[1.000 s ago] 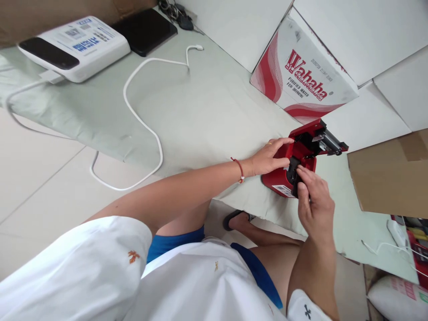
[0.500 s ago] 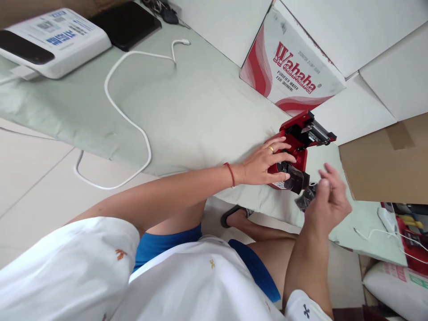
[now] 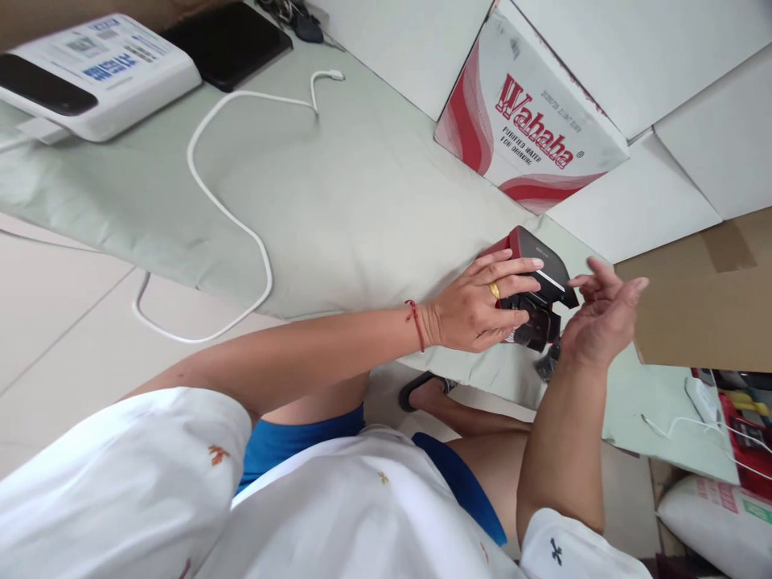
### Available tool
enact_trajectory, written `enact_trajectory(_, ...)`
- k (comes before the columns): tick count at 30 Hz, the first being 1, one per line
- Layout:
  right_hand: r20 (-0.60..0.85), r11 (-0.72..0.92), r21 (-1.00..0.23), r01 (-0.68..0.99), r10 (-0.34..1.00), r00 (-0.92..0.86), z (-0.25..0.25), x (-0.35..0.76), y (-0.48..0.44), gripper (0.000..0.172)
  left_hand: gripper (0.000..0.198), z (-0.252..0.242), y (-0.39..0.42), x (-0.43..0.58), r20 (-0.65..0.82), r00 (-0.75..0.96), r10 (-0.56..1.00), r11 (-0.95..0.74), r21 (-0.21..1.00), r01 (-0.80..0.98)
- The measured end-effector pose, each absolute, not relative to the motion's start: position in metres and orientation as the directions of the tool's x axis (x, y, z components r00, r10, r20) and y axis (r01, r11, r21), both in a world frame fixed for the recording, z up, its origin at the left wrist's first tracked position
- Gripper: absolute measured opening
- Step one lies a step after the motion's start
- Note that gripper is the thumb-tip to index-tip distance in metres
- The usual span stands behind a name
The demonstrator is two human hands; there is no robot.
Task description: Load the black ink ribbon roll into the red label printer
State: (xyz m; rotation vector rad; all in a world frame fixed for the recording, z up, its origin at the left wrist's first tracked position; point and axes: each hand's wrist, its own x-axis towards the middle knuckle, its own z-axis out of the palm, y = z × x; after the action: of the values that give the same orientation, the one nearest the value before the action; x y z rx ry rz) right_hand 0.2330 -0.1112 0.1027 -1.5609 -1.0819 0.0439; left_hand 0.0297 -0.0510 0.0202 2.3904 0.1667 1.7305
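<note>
A small red-and-black label printer (image 3: 546,251) lies on the pale green cloth, its black lid lowered over the body. My left hand (image 3: 482,301) lies over its left side and grips it, fingers stretched across the top and thumb along the near side. My right hand (image 3: 597,314) is just right of the printer, fingers apart and palm partly turned up. Its fingertips are close to the lid's edge; whether they touch it I cannot tell. A dark item that looks wrapped in clear plastic (image 3: 548,363) sits below the printer, partly hidden by my right forearm.
Behind stand a Wahaha water carton (image 3: 531,121) and white boxes (image 3: 654,185), with a brown carton (image 3: 705,289) at right. A white cable (image 3: 265,249) curls over the cloth. A white device (image 3: 133,88) and black phone (image 3: 232,44) lie at the far left.
The printer's lid, raised before with its inside showing, is now down. My right hand has turned its palm upward and spread its fingers. My left hand has shifted slightly on the printer.
</note>
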Motion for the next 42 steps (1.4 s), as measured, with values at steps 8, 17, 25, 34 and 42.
enact_trajectory(8,0.473,0.125,-0.670,0.731,0.832,0.291,0.094,0.203,-0.167,0.053,0.052,0.026,-0.049,0.028,0.862,0.355,0.362,-0.913,0.404,-0.049)
enact_trajectory(17,0.426,0.092,-0.687,0.721,0.855,0.297,0.086,0.209,-0.172,0.051,0.041,0.039,-0.045,0.026,0.699,0.441,0.563,-0.726,0.673,-0.140)
enact_trajectory(25,0.517,0.160,-0.544,0.824,0.837,0.178,0.081,0.194,-0.183,0.040,0.038,0.030,-0.029,0.025,0.596,0.523,0.609,-0.442,0.803,-0.400)
enact_trajectory(34,0.573,0.108,-0.401,0.910,0.804,0.157,0.068,0.180,-0.210,0.033,0.085,0.013,-0.011,0.034,0.496,0.512,0.701,-0.363,0.866,-0.343)
enact_trajectory(42,0.585,0.174,-0.392,0.903,0.805,0.099,0.071,0.177,-0.210,0.038,0.082,0.011,-0.015,0.034,0.423,0.586,0.691,-0.191,0.889,-0.416)
